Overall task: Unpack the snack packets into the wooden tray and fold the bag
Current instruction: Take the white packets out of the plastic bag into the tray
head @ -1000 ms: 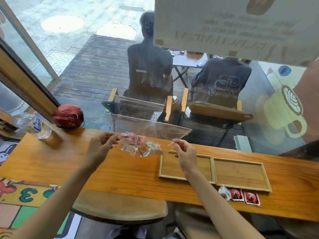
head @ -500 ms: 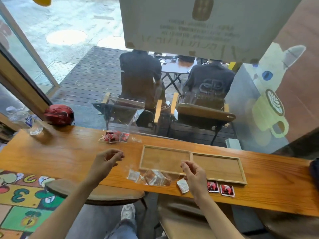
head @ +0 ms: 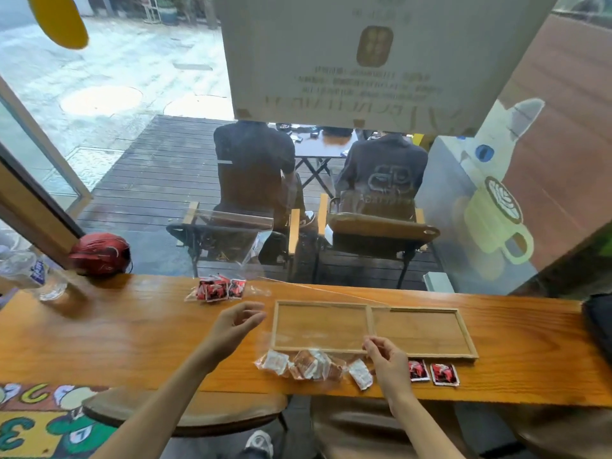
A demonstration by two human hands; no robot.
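A two-compartment wooden tray (head: 369,323) lies on the wooden counter (head: 116,332) with both compartments empty. My left hand (head: 236,323) and right hand (head: 387,357) each pinch an edge of the clear plastic bag (head: 314,331), which is stretched faintly over the tray's left compartment. Several brown and white snack packets (head: 306,364) lie in a heap between the tray and the counter's front edge. Two red packets (head: 433,373) lie to the right of my right hand. A cluster of red packets (head: 218,289) sits near the window.
A red helmet (head: 99,255) and a plastic water bottle (head: 34,271) stand at the counter's far left. A dark bag (head: 599,326) is at the right edge. The window glass rises right behind the counter. Stools (head: 185,412) are below the front edge.
The packets that hung in the bag a second ago have spilled onto the counter in two heaps. Both hands have dropped towards the tray, still pinching the emptied bag.
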